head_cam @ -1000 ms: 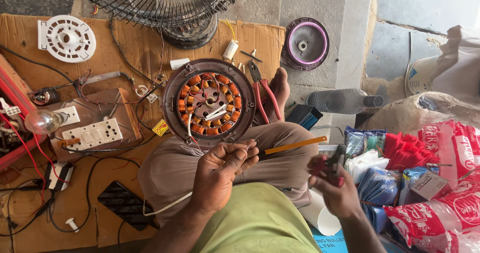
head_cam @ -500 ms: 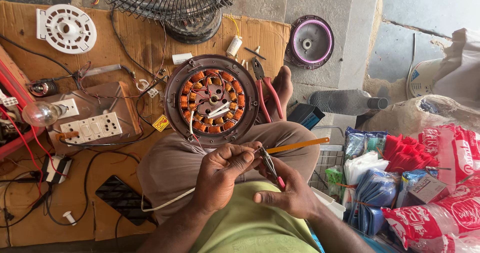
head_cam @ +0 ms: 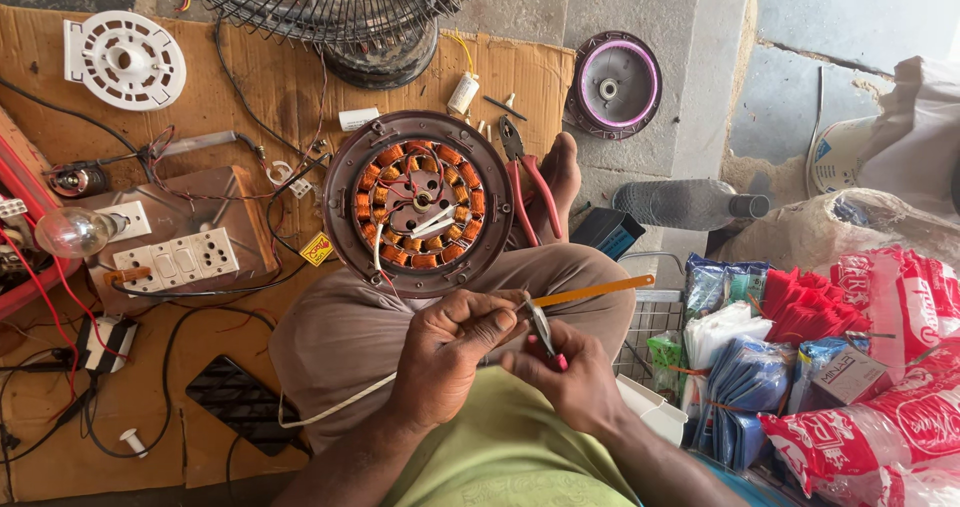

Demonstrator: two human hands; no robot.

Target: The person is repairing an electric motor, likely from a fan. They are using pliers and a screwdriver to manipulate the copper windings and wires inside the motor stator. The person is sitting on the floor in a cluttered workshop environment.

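Hands meet over the person's lap in the head view. The left hand (head_cam: 450,352) has its fingers (head_cam: 490,322) curled shut, pinching something too small to make out. The right hand (head_cam: 565,382) has its fingers closed around a small tool with red handles (head_cam: 543,335), whose tip points up toward the left hand. A thin orange stick (head_cam: 590,291) pokes out to the right from between the hands. Just past the knees, a round fan motor with copper coils (head_cam: 418,203) rests against the legs. Red pliers (head_cam: 528,172) lie beside it, near a bare foot (head_cam: 560,182). A wooden board with white switches (head_cam: 180,252) and a light bulb (head_cam: 72,232) sits on the brown cardboard (head_cam: 260,87) to the left
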